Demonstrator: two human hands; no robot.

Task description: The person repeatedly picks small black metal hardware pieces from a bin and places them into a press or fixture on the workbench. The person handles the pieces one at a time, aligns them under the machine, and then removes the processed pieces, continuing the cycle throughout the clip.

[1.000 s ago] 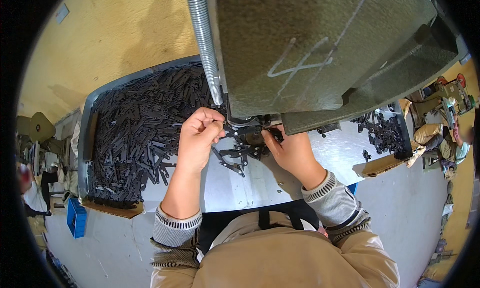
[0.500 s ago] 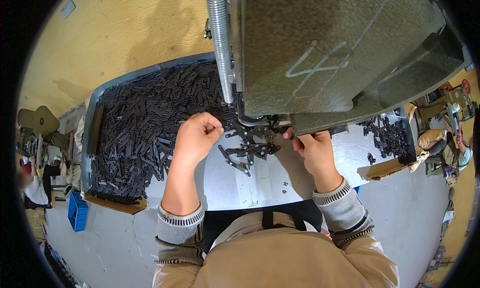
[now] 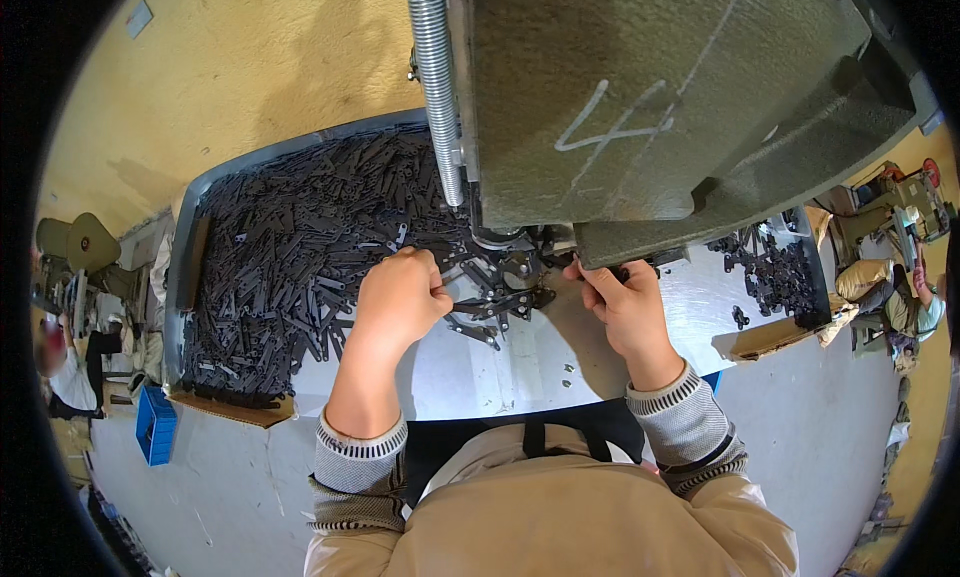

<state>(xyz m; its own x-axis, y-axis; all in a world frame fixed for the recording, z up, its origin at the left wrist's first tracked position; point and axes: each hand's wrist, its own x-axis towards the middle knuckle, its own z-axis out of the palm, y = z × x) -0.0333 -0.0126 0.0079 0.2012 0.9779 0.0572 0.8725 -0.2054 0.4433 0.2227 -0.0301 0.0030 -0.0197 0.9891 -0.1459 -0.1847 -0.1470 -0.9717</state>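
Note:
My left hand (image 3: 398,295) is closed, its fingers curled in a pinch at the left end of some joined black metal strips (image 3: 500,305); whatever lies between the fingertips is hidden. To the right, under the lower edge of a big olive-green machine head (image 3: 590,107), my right hand (image 3: 625,307) is closed too, thumb and fingers pressed together. A dark bit shows by its fingertips, too small to name. The joined strips lie on the metal worktop (image 3: 440,382) between both hands, below the machine's round dark tool end (image 3: 502,239).
A large heap of loose black metal strips (image 3: 290,247) fills the metal-rimmed left side. Small black parts (image 3: 770,277) lie at the right beside a cardboard edge (image 3: 770,339). A coil spring (image 3: 435,87) hangs beside the machine head. A blue crate (image 3: 155,424) stands on the floor.
My left hand has moved slightly right and down, toward the joined strips, its wrist turned. My right hand stays nearly in place, under the machine's edge.

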